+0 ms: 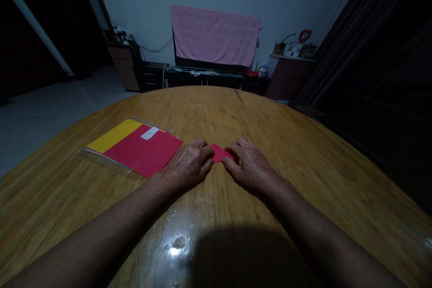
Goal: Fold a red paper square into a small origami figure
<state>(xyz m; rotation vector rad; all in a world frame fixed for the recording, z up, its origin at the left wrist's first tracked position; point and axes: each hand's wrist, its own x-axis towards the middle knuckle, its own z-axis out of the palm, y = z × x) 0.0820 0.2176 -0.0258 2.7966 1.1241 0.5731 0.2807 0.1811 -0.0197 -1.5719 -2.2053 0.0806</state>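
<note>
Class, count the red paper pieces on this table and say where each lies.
2: a sheet in the clear packet, left of the left hand, and a small piece between it and the right hand. More may be hidden in the packet.

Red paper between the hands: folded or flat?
Probably folded: the red paper is far smaller than the red sheet beside it, and sits between the left hand and right hand. No crease shows, so cannot confirm.

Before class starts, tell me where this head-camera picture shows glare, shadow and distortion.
In the head view, glare flares on the varnished wooden table near the bottom, a broad dark shadow lies beside it, and the wide lens bows the table's edge; the right side sinks into darkness.
</note>
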